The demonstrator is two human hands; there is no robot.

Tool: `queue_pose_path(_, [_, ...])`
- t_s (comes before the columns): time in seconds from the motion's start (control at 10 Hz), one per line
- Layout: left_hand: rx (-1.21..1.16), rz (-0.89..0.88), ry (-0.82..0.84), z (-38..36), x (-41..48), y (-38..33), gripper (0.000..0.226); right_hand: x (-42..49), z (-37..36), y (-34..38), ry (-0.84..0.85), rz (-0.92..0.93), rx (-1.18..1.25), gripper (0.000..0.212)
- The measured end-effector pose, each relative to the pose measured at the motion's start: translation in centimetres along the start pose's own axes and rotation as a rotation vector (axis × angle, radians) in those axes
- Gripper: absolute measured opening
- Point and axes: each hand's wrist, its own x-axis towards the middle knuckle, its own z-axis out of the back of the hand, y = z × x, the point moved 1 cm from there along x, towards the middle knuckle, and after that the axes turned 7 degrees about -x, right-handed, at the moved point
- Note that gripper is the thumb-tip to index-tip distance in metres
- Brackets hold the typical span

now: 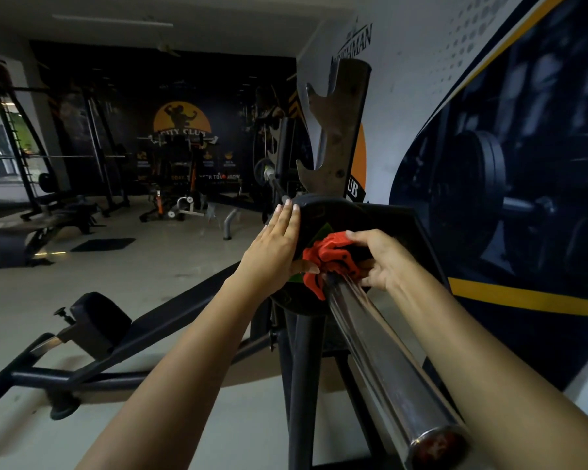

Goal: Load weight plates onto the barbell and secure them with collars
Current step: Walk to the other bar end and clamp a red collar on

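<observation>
A chrome barbell sleeve (384, 361) runs from the lower right up toward the middle. A black weight plate (314, 215) sits on it against the rack. A red clamp collar (330, 262) is on the sleeve, right up against the plate. My right hand (379, 257) grips the collar from the right side. My left hand (279, 245) lies flat with fingers together on the plate's left face, its thumb touching the collar. The far end of the bar (275, 179) shows beyond the plate with another plate on it.
A worn metal rack upright (340, 130) with hooks rises behind the plate. Black rack legs (299, 385) stand under the bar. A black bench (163, 313) stretches left. A painted wall (523, 164) is close on the right. Other gym machines (170, 184) fill the back.
</observation>
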Motion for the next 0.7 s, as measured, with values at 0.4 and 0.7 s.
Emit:
queue_pose_path(0.4, [0.004, 0.003, -0.002, 0.4, -0.2, -0.3, 0.101, -0.7, 0.8, -0.7, -0.226, 0.634, -0.609, 0.032])
queue_pose_path(0.7, [0.03, -0.045, -0.072, 0.9, -0.5, -1.8, 0.083, -3.2, 1.5, -0.5, -0.22, 0.842, -0.964, 0.043])
